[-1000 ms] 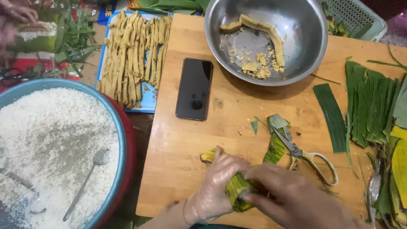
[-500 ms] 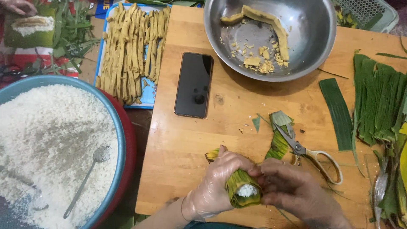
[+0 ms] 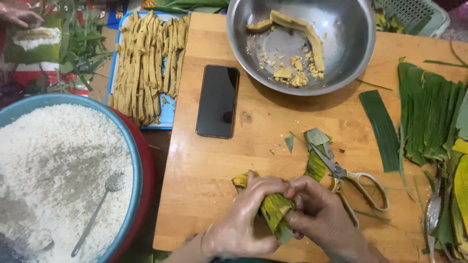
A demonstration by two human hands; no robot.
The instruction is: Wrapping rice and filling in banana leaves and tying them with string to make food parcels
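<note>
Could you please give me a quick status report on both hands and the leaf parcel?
Left hand and right hand both clasped on leaf parcel. Parcel folded shut, above the wooden table. Scissors lie just right, clear of the hands.

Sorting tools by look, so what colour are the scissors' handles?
The scissors have pale cream handles, clearest in the head view, lying on the table.

Hands: our left hand and right hand both clasp a green-yellow leaf-wrapped parcel at the lower centre of the frame.
Board: we work on a pale wooden table.
Just right of the hands: pale-handled metal scissors lie on a scrap of leaf.
Centre: a black flat phone.
Top: a round steel bowl with yellow crumbs.
Right edge: a stack of green leaf strips.
Lower left: a blue basin of white rice with a metal spoon.
</note>
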